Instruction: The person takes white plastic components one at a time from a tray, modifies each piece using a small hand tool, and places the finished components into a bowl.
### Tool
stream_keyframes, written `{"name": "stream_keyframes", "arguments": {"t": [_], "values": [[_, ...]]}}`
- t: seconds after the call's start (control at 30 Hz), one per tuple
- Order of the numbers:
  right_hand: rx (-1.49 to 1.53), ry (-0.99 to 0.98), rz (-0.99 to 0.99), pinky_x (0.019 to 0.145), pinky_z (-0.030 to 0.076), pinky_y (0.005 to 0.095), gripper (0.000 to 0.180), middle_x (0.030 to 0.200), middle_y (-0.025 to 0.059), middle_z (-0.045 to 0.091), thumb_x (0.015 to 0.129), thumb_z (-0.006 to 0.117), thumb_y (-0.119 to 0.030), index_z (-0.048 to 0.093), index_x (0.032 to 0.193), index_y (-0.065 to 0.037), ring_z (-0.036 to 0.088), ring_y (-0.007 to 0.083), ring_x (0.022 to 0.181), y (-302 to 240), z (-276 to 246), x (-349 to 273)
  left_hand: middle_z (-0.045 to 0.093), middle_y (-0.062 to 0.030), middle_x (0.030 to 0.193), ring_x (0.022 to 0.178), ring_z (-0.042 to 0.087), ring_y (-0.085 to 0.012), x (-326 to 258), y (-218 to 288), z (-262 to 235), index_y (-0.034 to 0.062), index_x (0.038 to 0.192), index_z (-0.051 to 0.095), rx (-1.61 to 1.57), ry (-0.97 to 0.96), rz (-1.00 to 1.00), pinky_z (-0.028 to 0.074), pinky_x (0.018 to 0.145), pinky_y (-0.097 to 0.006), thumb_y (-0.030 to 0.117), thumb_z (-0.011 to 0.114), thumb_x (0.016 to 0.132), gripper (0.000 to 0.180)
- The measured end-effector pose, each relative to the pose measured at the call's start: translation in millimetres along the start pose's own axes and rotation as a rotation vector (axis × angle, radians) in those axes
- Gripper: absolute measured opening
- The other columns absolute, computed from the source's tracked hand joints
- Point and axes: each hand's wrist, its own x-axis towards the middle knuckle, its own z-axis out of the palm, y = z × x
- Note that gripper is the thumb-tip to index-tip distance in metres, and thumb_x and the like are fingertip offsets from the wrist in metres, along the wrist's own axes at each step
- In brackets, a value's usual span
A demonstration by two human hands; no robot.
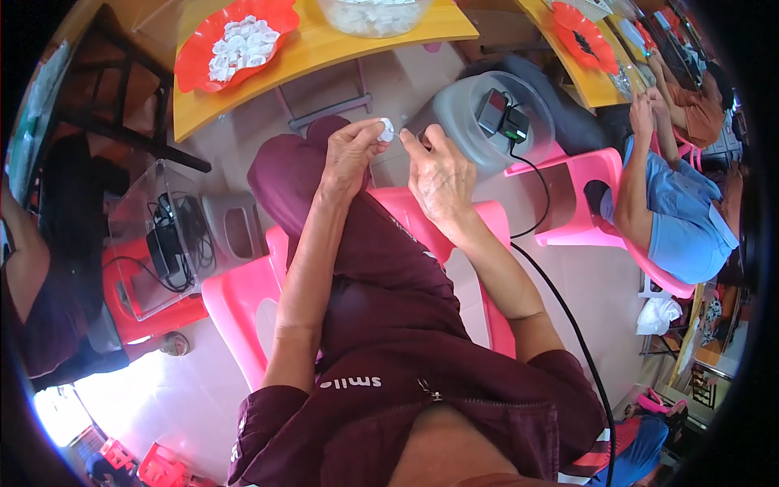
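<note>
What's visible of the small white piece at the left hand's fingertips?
The white piece is small, roughly round and smooth-looking, perhaps plastic; finer surface detail is too small to tell. The left hand pinches it at its left side, leaving much of its broad side visible to the camera. It is held in the air, on the person's side of the yellow table. The right hand is close on its right, with a visible gap.

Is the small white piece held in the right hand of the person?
No, the left hand pinches the small white piece between its thumb and fingers.
</note>
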Motion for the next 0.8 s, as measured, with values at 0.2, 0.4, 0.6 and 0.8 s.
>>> {"name": "stream_keyframes", "arguments": {"t": [0.2, 0.4, 0.6, 0.8], "values": [[0.011, -0.014, 0.003, 0.051, 0.05, 0.0323, 0.031, 0.079, 0.0068, 0.05, 0.064, 0.062, -0.007, 0.064, 0.095, -0.007, 0.057, 0.0206, 0.063, 0, 3, 1, 0.064, -0.0056, 0.083, 0.073, 0.059, -0.0113, -1, 1, 0, -0.0023, 0.096, 0.063, -0.031, -0.037, -0.017, 0.048, 0.068, -0.024, 0.014, 0.064, 0.083, 0.021], [0.038, -0.029, 0.017, 0.051, 0.049, 0.0342, 0.031, 0.079, 0.0062, 0.049, 0.065, 0.062, -0.004, 0.063, 0.096, -0.009, 0.057, 0.0211, 0.063, 2, 6, 0, 0.064, -0.0057, 0.082, 0.07, 0.059, -0.0108, -2, -1, 1, -0.0023, 0.095, 0.063, -0.014, -0.03, -0.022, 0.049, 0.066, -0.023, 0.013, 0.064, 0.082, 0.02], [0.038, -0.06, 0.046, 0.051, 0.048, 0.0356, 0.033, 0.079, 0.0053, 0.047, 0.066, 0.061, -0.001, 0.063, 0.098, -0.011, 0.058, 0.0213, 0.066, 1, 11, -2, 0.064, -0.0061, 0.08, 0.068, 0.059, -0.0112, -2, -3, 2, -0.003, 0.094, 0.064, 0.007, -0.017, -0.017, 0.049, 0.065, -0.023, 0.011, 0.065, 0.081, 0.019], [-0.026, -0.101, 0.022, 0.051, 0.049, 0.036, 0.032, 0.079, 0.0063, 0.048, 0.067, 0.059, -0.002, 0.062, 0.097, -0.009, 0.059, 0.0223, 0.068, -1, 14, -1, 0.064, -0.0061, 0.079, 0.067, 0.059, -0.0111, 0, -6, -1, -0.003, 0.093, 0.064, 0.03, -0.019, 0.006, 0.048, 0.064, -0.023, 0.011, 0.065, 0.081, 0.019]]}}
